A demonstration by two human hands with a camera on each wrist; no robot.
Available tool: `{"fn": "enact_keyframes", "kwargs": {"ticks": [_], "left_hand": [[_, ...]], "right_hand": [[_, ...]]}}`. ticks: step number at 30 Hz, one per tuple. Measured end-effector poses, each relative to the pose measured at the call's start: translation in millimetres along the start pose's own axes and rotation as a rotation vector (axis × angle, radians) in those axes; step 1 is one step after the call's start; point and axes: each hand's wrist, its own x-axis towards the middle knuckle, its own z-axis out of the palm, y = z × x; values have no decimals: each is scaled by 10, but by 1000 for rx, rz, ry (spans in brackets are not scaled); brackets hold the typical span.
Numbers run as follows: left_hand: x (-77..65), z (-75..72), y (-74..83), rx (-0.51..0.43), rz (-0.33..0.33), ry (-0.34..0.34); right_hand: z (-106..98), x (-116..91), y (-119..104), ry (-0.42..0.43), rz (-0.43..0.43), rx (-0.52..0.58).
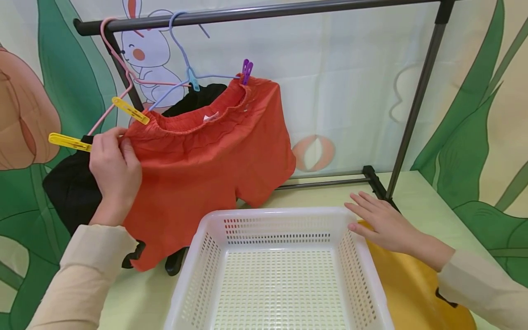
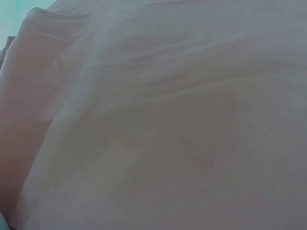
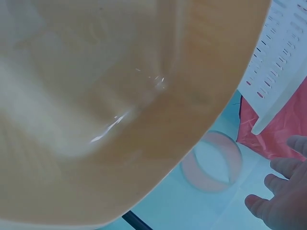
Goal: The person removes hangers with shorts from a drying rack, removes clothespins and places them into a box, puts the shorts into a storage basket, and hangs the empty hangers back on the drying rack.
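Orange-red shorts (image 1: 198, 174) hang from a blue hanger (image 1: 185, 59), held by a yellow clothespin (image 1: 130, 110) at the left and a purple clothespin (image 1: 246, 72) at the right. My left hand (image 1: 115, 169) pinches the shorts' waist edge just under the yellow clothespin. In the left wrist view, the cloth of the shorts (image 2: 158, 120) fills nearly everything. My right hand (image 1: 383, 222) is spread with straight fingers over the back right corner of a white basket (image 1: 272, 213); the right wrist view shows its fingers (image 3: 283, 167) extended, holding nothing.
Behind hang black shorts (image 1: 74, 192) on a pink hanger (image 1: 123, 68) with another yellow clothespin (image 1: 69, 142). The dark rack's rail (image 1: 288, 13) crosses overhead; its right post (image 1: 416, 101) stands beyond my right hand. A yellow basin (image 1: 406, 293) sits right of the basket.
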Motion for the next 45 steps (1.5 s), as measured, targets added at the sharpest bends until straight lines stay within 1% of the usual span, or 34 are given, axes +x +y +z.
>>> {"fn": "enact_keyframes", "kwargs": {"ticks": [4, 7, 13, 18, 23, 34, 40, 45], "left_hand": [[11, -11, 12, 0, -14, 8], [26, -18, 21, 4, -11, 18], [58, -54, 33, 12, -45, 29], [87, -82, 44, 6, -61, 48], [123, -113, 79, 3, -95, 59], [185, -185, 140, 16, -126, 49], [222, -221, 147, 18, -127, 61], [249, -259, 160, 29, -139, 72]], "right_hand": [[3, -7, 1, -2, 3, 7], [3, -12, 6, -3, 3, 6], [-11, -23, 15, -10, 10, 4], [-32, -32, 11, 2, 4, 4], [-41, -43, 10, 3, 6, 11], [-37, -50, 57, 0, 33, 11], [-53, -50, 62, 21, 22, 11], [-55, -51, 80, 13, 30, 16]]}}
